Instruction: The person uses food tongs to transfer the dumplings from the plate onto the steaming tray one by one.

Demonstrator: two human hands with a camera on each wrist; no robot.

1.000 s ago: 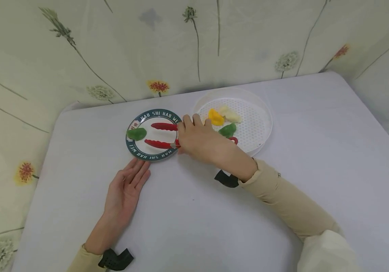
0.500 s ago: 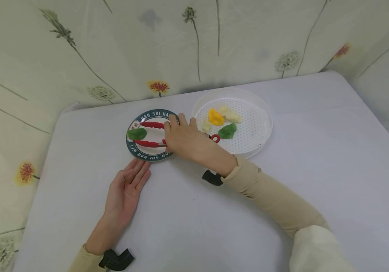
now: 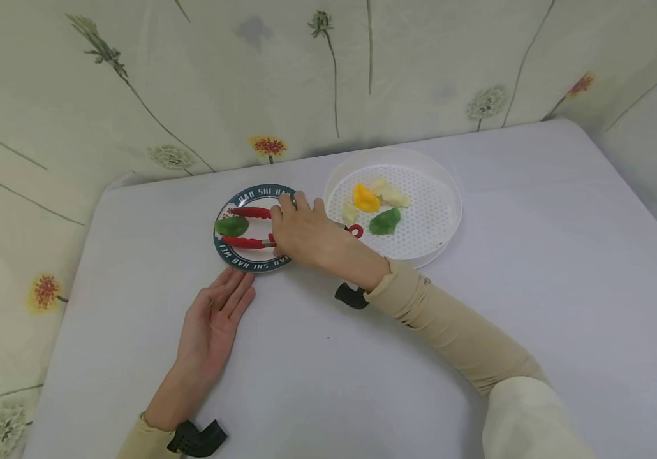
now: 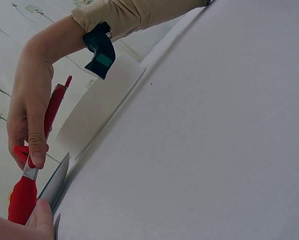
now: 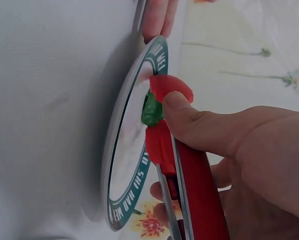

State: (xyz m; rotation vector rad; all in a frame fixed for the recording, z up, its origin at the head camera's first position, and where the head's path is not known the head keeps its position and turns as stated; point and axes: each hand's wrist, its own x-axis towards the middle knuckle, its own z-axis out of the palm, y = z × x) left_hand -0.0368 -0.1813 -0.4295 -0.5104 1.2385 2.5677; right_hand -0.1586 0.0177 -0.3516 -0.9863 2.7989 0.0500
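My right hand (image 3: 303, 233) grips red-handled tongs (image 5: 202, 190) over a white plate (image 3: 256, 256) with a dark green lettered rim. The tongs' red tips stand apart, one on each side of a green dumpling-shaped piece (image 3: 231, 225) at the plate's left side. In the right wrist view the green piece (image 5: 152, 110) shows between the two tips. My left hand (image 3: 212, 325) lies palm up on the table, its straight fingers touching the plate's near rim. The left wrist view shows the right thumb pressed along the tongs (image 4: 53, 107).
Right of the plate stands a round white perforated tray (image 3: 428, 220). It holds a yellow piece (image 3: 366, 197), a green piece (image 3: 385, 221) and pale pieces (image 3: 390, 192). A flower-patterned cloth (image 3: 409, 70) hangs behind the white table (image 3: 328, 382).
My right hand has moved left with the tongs, from beside the tray to over the plate. Their tips now flank the green piece. My left hand has stayed put.
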